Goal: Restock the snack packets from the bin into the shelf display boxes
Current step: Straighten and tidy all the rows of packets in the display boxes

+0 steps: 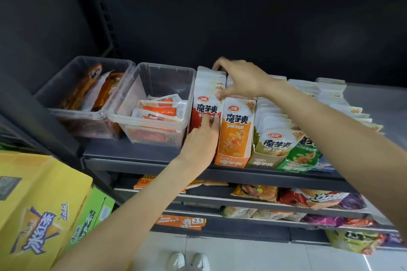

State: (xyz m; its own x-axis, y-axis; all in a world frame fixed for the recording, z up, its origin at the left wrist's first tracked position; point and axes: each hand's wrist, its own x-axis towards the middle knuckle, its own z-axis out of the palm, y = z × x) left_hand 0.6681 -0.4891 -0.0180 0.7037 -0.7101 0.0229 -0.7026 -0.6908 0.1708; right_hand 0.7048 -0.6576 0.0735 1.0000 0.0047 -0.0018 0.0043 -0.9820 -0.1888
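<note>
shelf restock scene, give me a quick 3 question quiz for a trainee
1. True or false: the left hand rests on the front of the red box.
2. Which box stands directly right of the red box? A) green B) orange C) blue
3. Fill in: the clear bin beside the red box holds orange ____.

Key:
1. True; the right hand is on the packets on top.
2. B, the orange box.
3. Packets.

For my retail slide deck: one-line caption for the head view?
Both hands, left and right, straighten packets in the red box beside the orange box on the shelf.
</note>
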